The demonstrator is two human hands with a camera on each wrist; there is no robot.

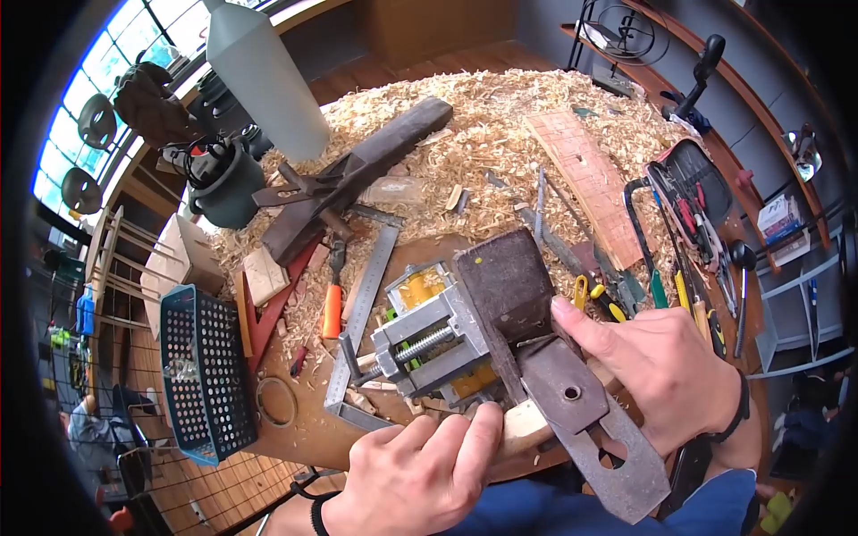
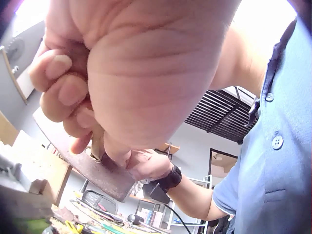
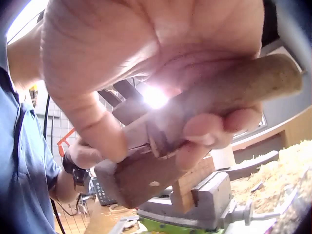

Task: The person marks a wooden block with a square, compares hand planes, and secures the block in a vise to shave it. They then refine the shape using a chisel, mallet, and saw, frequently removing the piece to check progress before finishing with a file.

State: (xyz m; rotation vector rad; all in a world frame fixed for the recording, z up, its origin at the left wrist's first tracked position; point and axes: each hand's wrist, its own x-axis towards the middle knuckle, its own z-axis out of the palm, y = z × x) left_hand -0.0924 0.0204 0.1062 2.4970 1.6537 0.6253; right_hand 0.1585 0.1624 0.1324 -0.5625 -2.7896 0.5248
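Observation:
Both hands hold a dark wooden hand plane [image 1: 508, 281] over a small metal vise [image 1: 451, 313]. Its steel blade [image 1: 636, 460] sticks out toward the person's body. My left hand [image 1: 424, 464] has its fingers curled round the pale near end of the cross handle [image 1: 523, 424]. The right hand [image 1: 675, 366] grips the other end of that handle [image 3: 280, 78], thumb along the plane's body. In the right wrist view, a light wood block [image 3: 184, 192] sits between the vise jaws, close below the plane. Part of the plane's middle is hidden by the fingers.
Shavings [image 1: 483, 134] cover the table's far half. A second plane [image 1: 357, 179] lies there, near a white bottle [image 1: 268, 89]. A steel square [image 1: 365, 304], an orange-handled tool [image 1: 332, 308] and a dark basket [image 1: 201, 375] are at left. Saws and a tool case [image 1: 693, 183] are at right.

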